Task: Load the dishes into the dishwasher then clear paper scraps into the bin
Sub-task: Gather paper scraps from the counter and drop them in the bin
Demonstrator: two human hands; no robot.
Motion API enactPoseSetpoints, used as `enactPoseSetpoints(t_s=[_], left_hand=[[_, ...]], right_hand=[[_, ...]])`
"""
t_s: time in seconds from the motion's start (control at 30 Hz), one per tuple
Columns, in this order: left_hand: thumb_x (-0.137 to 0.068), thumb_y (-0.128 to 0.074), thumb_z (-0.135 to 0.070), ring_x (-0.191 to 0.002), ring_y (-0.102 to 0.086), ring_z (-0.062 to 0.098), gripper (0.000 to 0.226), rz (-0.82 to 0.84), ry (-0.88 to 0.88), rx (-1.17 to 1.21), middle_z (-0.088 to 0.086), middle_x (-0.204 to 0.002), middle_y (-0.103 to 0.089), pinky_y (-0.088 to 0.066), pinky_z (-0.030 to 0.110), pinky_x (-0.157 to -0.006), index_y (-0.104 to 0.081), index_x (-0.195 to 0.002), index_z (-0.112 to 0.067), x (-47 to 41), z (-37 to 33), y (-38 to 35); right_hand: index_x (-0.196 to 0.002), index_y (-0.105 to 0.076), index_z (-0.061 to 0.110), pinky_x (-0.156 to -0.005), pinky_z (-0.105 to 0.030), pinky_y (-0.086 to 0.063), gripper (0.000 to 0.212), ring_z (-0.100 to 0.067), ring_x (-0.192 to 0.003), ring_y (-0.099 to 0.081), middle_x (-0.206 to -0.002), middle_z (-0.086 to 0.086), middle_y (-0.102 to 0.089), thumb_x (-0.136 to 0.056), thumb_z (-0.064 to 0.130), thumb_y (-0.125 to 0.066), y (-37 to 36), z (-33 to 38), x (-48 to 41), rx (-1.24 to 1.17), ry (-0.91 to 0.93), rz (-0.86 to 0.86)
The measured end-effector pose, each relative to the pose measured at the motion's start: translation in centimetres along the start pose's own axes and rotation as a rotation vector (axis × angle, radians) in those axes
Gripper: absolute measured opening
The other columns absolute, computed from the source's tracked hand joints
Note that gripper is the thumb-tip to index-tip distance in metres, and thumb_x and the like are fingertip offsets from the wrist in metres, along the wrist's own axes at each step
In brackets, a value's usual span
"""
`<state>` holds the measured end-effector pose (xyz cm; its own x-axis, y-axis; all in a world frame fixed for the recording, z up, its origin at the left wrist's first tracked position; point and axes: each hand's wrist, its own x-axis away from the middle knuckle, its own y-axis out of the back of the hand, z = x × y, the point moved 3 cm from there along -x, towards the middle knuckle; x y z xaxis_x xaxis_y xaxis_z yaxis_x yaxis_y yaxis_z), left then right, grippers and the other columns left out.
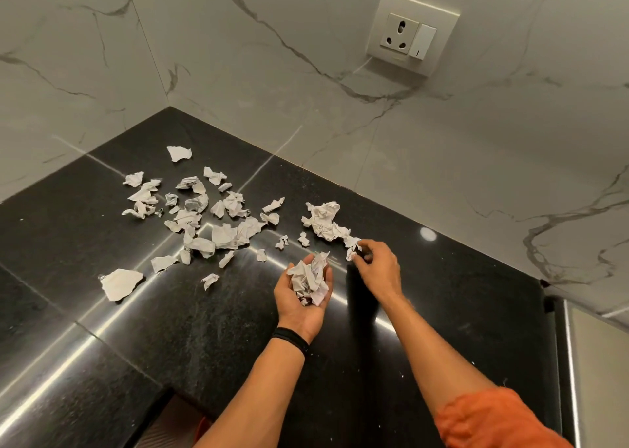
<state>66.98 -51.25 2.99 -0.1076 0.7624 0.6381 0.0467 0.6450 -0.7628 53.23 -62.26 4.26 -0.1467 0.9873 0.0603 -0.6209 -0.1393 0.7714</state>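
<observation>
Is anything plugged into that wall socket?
No, the wall socket shows its three bare holes, with no plug or cord in it.

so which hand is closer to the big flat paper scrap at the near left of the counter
Left. The left hand, cupping crumpled scraps, sits right of that flat scrap; the right hand is farther right.

White, crumpled paper scraps [204, 216] are lying scattered over the black worktop [442, 311], most in a loose cluster towards the corner. A bigger crumpled piece [323, 221] is sitting nearer my right hand [377, 267], whose fingertips are pinching a small scrap [351, 248]. My left hand [303, 297], palm up, is cupping a crumpled bunch [309, 277].
</observation>
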Motion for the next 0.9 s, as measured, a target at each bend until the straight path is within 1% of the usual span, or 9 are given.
enactPoseSetpoints(t_s=[0.07, 0.13, 0.27, 0.4, 0.5, 0.6, 0.67, 0.8, 0.9], left_hand=[[-0.101, -0.048, -0.032, -0.111, -0.063, 0.033, 0.04, 0.001, 0.003, -0.001, 0.021, -0.109, -0.073, -0.046, 0.046, -0.109, -0.071, -0.108, 0.0, -0.2, -0.2, 0.0], [-0.1, -0.05, -0.032, -0.112, -0.063, 0.033, 0.039, 0.0, 0.014, 0.01, 0.02, -0.112, -0.071, -0.046, 0.046, -0.109, -0.072, -0.106, 0.0, -0.4, -0.3, 0.0], [-0.1, -0.052, -0.031, -0.122, -0.059, 0.033, 0.037, -0.024, 0.007, 0.018, 0.021, -0.124, -0.067, -0.048, 0.046, -0.107, -0.071, -0.109, 0.0, -0.9, -0.6, 0.3], [-0.1, -0.051, -0.03, -0.129, -0.057, 0.033, 0.037, -0.039, -0.003, -0.006, 0.02, -0.133, -0.064, -0.051, 0.046, -0.102, -0.069, -0.113, -0.001, -1.3, -0.5, 0.3], [-0.101, -0.049, -0.03, -0.132, -0.055, 0.033, 0.037, -0.048, -0.009, -0.047, 0.021, -0.138, -0.06, -0.048, 0.045, -0.106, -0.068, -0.114, -0.002, -1.8, -0.3, 0.4], [-0.102, -0.048, -0.031, -0.135, -0.053, 0.033, 0.039, -0.046, -0.013, -0.079, 0.02, -0.143, -0.056, -0.045, 0.043, -0.111, -0.065, -0.121, -0.001, -1.9, 0.3, 0.0], [-0.103, -0.047, -0.03, -0.131, -0.055, 0.033, 0.04, -0.039, -0.012, -0.091, 0.021, -0.139, -0.059, -0.044, 0.042, -0.111, -0.064, -0.124, -0.001, -1.7, 0.9, -0.5], [-0.101, -0.045, -0.033, -0.102, -0.066, 0.031, 0.04, 0.013, 0.024, -0.11, 0.019, -0.112, -0.069, -0.048, 0.041, -0.1, -0.066, -0.121, -0.005, -1.4, 2.3, -1.0], [-0.1, -0.045, -0.038, -0.1, -0.067, 0.032, 0.04, 0.017, 0.051, -0.117, 0.018, -0.106, -0.07, -0.051, 0.043, -0.098, -0.067, -0.117, -0.009, -1.5, 2.9, -1.0]], right_hand=[[-0.138, -0.061, 0.019, -0.106, -0.036, -0.042, 0.047, -0.024, -0.125, -0.055, -0.137, -0.004, -0.057, -0.094, 0.028, -0.071, -0.8, 0.2, -1.5, 0.121, 0.088, 0.049], [-0.141, -0.059, 0.019, -0.111, -0.037, -0.037, 0.051, -0.028, -0.13, -0.049, -0.143, -0.004, -0.054, -0.094, 0.033, -0.072, -1.5, 0.2, -2.5, 0.239, 0.149, 0.102], [-0.119, -0.073, 0.015, -0.092, -0.03, -0.042, 0.023, -0.025, -0.107, -0.06, -0.115, -0.003, -0.067, -0.098, 0.018, -0.065, -2.2, 0.2, -1.8, 0.231, 0.244, 0.037], [-0.106, -0.076, 0.023, -0.081, -0.02, -0.047, 0.013, -0.006, -0.093, -0.064, -0.099, 0.011, -0.072, -0.096, 0.019, -0.068, -0.6, -1.1, 0.2, -0.166, -0.003, -0.06], [-0.108, -0.077, 0.021, -0.079, -0.028, -0.055, 0.015, -0.011, -0.086, -0.068, -0.093, 0.003, -0.077, -0.094, 0.018, -0.073, 0.5, -1.8, 1.4, -0.647, -0.295, -0.032], [-0.107, -0.079, 0.023, -0.08, -0.028, -0.055, 0.016, -0.014, -0.087, -0.068, -0.097, 0.001, -0.078, -0.091, 0.018, -0.076, 2.0, -0.9, 3.3, -0.822, -0.333, 0.013], [-0.107, -0.079, 0.025, -0.082, -0.026, -0.057, 0.017, -0.009, -0.09, -0.07, -0.1, 0.007, -0.078, -0.09, 0.021, -0.077, 2.9, 0.6, 4.6, -0.783, -0.21, 0.039], [-0.108, -0.08, 0.023, -0.087, -0.021, -0.057, 0.02, -0.004, -0.098, -0.071, -0.102, 0.012, -0.077, -0.088, 0.022, -0.08, 3.2, 3.9, 6.4, -0.534, 0.104, 0.129], [-0.109, -0.08, 0.031, -0.087, -0.025, -0.056, 0.028, -0.001, -0.096, -0.07, -0.103, 0.014, -0.077, -0.082, 0.03, -0.085, 2.5, 4.7, 7.4, -0.291, 0.178, 0.203]])
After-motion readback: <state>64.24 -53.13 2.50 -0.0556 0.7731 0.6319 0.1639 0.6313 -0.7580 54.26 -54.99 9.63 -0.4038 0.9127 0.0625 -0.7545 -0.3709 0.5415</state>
